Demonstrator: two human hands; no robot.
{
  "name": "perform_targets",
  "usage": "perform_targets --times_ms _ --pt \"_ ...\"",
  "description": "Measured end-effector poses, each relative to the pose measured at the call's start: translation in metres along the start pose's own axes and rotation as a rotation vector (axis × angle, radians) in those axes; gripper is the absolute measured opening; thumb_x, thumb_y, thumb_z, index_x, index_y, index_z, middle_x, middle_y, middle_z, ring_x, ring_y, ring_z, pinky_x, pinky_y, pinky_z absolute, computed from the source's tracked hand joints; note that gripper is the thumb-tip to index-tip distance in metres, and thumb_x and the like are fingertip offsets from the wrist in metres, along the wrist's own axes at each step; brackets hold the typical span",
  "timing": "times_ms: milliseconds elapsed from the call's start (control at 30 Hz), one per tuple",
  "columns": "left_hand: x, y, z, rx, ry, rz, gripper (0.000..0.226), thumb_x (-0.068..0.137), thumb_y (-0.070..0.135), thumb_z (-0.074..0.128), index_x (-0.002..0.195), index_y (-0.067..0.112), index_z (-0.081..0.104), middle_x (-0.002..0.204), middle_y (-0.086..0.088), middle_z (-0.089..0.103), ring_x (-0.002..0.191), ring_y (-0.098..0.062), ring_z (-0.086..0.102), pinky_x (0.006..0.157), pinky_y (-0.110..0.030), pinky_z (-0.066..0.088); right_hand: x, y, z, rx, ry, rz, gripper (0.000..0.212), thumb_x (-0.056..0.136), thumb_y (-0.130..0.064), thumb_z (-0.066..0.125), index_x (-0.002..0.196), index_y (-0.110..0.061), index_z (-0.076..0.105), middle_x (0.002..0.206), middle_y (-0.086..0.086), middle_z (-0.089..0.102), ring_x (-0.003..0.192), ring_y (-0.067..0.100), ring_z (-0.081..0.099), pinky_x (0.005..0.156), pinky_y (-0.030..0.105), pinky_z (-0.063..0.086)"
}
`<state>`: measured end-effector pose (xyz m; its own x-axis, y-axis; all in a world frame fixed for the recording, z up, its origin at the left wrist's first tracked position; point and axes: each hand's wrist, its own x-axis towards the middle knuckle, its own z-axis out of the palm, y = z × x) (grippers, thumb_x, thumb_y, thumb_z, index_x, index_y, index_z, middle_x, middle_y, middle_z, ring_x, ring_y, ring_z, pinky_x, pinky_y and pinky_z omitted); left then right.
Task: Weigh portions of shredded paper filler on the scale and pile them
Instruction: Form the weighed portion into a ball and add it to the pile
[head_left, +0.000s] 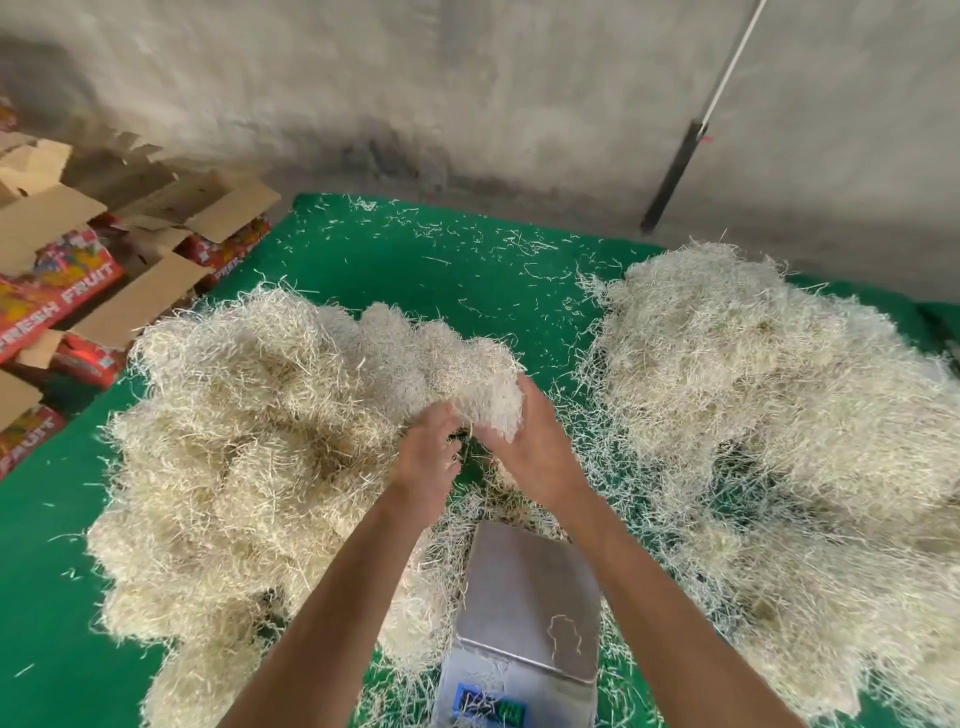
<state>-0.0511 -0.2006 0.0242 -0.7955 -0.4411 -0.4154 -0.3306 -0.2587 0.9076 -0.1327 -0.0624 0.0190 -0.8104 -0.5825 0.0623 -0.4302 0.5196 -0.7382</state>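
Above the far end of the scale (530, 597), the left hand (426, 462) and right hand (535, 452) clutch a clump of shredded paper (488, 402), which bulges away from the person beyond the fingers.

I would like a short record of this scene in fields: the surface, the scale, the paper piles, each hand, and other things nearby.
surface: green mat, scattered with loose shreds
scale: metal-topped scale near the person, platform bare except one stray strand
left pile: large mound of rounded clumps
right pile: looser mound
held portion: clump of shredded paper, held above the mat, beyond the scale
left hand: grips the clump from below
right hand: grips the clump's right side
nearby: fruit cartons at left, concrete wall behind
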Motion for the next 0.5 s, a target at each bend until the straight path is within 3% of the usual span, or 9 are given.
perform_targets --times_ms 67,167,233,300,400,500 --pt "0.008 -0.009 0.002 -0.08 0.088 -0.066 0.042 0.109 0.016 0.037 0.151 0.015 0.034 0.155 -0.008 0.041 0.139 -0.029 0.044 0.103 -0.039 0.048 0.019 -0.005 -0.008 -0.031 0.038 0.001 0.107 0.079 -0.086 0.057 0.161 -0.033 0.013 0.163 -0.005 0.031 0.141 0.012 0.041 0.112 0.042 0.037" --pt "0.009 -0.016 0.013 -0.327 0.183 -0.204 0.047 0.108 0.033 0.037 0.154 0.022 0.033 0.155 -0.011 0.04 0.136 -0.034 0.046 0.103 -0.054 0.045 0.009 0.013 -0.005 -0.099 0.029 -0.003 0.095 0.091 -0.071 0.059 0.163 -0.029 0.015 0.167 -0.004 0.028 0.151 0.016 0.033 0.122 0.045 0.031" --pt "0.008 -0.024 0.024 -0.343 0.22 -0.152 0.047 0.106 0.02 0.044 0.152 0.028 0.035 0.147 -0.01 0.045 0.125 -0.033 0.057 0.09 -0.047 0.055 -0.005 0.032 -0.005 -0.031 -0.018 0.075 0.091 0.094 -0.064 0.061 0.164 -0.029 0.013 0.169 -0.004 0.026 0.15 0.017 0.034 0.121 0.043 0.03" --pt "0.002 -0.027 0.039 -0.237 0.192 -0.113 0.041 0.103 0.011 0.049 0.141 0.027 0.049 0.135 -0.009 0.056 0.108 -0.026 0.066 0.081 -0.04 0.06 -0.019 0.045 -0.012 -0.016 -0.025 0.146 0.087 0.096 -0.059 0.061 0.164 -0.03 0.014 0.167 -0.002 0.031 0.145 0.019 0.045 0.117 0.046 0.037" --pt "-0.008 -0.031 0.065 -0.085 0.066 -0.061 0.02 0.101 0.017 0.055 0.111 0.031 0.064 0.119 -0.005 0.068 0.096 -0.018 0.071 0.076 -0.033 0.06 -0.039 0.055 -0.03 0.002 0.047 0.157 0.079 0.099 -0.056 0.058 0.162 -0.032 0.017 0.162 0.001 0.041 0.135 0.019 0.054 0.111 0.048 0.046" --pt "-0.021 -0.038 0.097 0.053 -0.053 0.016 0.015 0.1 0.026 0.059 0.112 0.031 0.066 0.112 0.0 0.071 0.096 -0.017 0.072 0.075 -0.031 0.059 -0.069 0.066 -0.052 0.005 0.107 0.198 0.073 0.101 -0.053 0.057 0.159 -0.035 0.018 0.154 0.0 0.049 0.112 0.01 0.061 0.1 0.044 0.053"
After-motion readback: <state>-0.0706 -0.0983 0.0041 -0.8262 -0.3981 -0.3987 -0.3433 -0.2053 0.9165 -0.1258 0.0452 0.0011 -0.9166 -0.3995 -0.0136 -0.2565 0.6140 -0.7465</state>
